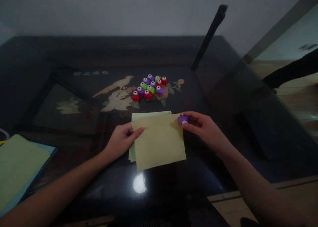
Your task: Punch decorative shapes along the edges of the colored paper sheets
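Note:
A sheet of pale yellow paper (160,144) is pinched at its left edge by my left hand (123,137), thumb on top. Further pale sheets (151,114) show behind it along the top and left. At the top right corner of the yellow sheet, my right hand (205,127) grips a small purple craft punch (182,119) between thumb and fingers. The punch meets the paper's corner; whether the paper sits in its slot I cannot tell. Beyond the paper, several similar craft punches (150,89) in red, green and purple stand grouped on the dark table.
The glossy dark table (104,174) has an inlaid bird and flowers. At the left lies a stack of coloured paper (22,167). A black bar (210,36) rises at the back right. A dark limb-like shape (293,69) shows at the far right.

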`<state>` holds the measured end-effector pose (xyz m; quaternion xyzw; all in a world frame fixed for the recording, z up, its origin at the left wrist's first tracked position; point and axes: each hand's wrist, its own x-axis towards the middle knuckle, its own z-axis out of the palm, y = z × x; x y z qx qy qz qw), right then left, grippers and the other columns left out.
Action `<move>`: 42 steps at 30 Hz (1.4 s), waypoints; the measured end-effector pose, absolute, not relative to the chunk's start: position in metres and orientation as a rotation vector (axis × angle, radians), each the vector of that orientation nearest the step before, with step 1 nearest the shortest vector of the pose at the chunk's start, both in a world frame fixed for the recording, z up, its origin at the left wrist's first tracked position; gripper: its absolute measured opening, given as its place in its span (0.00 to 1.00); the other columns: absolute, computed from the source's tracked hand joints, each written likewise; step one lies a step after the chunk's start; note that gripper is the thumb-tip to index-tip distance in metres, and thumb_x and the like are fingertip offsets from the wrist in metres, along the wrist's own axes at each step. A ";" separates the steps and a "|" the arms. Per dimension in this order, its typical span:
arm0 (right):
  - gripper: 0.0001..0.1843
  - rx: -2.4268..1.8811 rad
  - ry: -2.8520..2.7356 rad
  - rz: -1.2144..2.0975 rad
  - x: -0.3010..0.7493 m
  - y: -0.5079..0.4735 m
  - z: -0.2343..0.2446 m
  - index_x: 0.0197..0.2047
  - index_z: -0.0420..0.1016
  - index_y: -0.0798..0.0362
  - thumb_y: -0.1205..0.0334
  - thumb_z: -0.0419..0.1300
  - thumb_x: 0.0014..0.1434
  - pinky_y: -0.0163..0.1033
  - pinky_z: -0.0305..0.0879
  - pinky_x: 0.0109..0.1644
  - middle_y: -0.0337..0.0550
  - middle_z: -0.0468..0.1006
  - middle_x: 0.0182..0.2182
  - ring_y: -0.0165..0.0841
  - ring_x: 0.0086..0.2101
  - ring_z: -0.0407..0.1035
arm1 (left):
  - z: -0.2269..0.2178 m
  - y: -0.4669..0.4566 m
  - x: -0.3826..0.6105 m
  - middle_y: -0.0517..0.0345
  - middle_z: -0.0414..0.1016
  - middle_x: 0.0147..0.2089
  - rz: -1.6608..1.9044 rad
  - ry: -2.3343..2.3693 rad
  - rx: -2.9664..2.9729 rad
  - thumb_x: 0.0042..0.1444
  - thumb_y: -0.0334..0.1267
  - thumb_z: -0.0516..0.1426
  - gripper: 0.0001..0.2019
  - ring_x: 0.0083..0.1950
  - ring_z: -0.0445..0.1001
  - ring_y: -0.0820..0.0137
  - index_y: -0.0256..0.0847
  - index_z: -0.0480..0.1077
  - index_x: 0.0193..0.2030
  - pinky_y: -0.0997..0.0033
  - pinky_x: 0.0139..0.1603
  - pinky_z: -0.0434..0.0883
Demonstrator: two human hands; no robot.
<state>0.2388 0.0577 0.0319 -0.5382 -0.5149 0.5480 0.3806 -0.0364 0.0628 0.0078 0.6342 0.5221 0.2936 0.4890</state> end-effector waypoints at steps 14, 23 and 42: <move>0.13 -1.348 -1.353 1.314 0.249 0.061 0.040 0.42 0.77 0.49 0.51 0.61 0.57 0.43 0.73 0.44 0.41 0.80 0.37 0.34 0.36 0.75 | 0.016 0.064 -0.031 0.56 0.81 0.26 0.792 1.214 1.313 0.50 0.46 0.63 0.11 0.24 0.78 0.66 0.39 0.75 0.31 0.70 0.23 0.76; 0.22 -1.283 -1.077 1.466 0.251 0.063 0.036 0.36 0.76 0.52 0.41 0.58 0.57 0.43 0.73 0.41 0.46 0.81 0.35 0.36 0.34 0.76 | 0.008 0.067 -0.042 0.56 0.81 0.27 0.826 1.288 1.290 0.50 0.45 0.63 0.11 0.27 0.79 0.64 0.38 0.76 0.33 0.68 0.26 0.77; 0.18 -1.414 -2.085 0.943 0.265 0.064 0.040 0.36 0.71 0.51 0.50 0.47 0.67 0.43 0.62 0.49 0.46 0.76 0.39 0.38 0.44 0.69 | 0.003 0.061 -0.045 0.56 0.82 0.32 0.787 1.080 2.080 0.56 0.37 0.58 0.07 0.27 0.77 0.72 0.39 0.77 0.35 0.77 0.28 0.73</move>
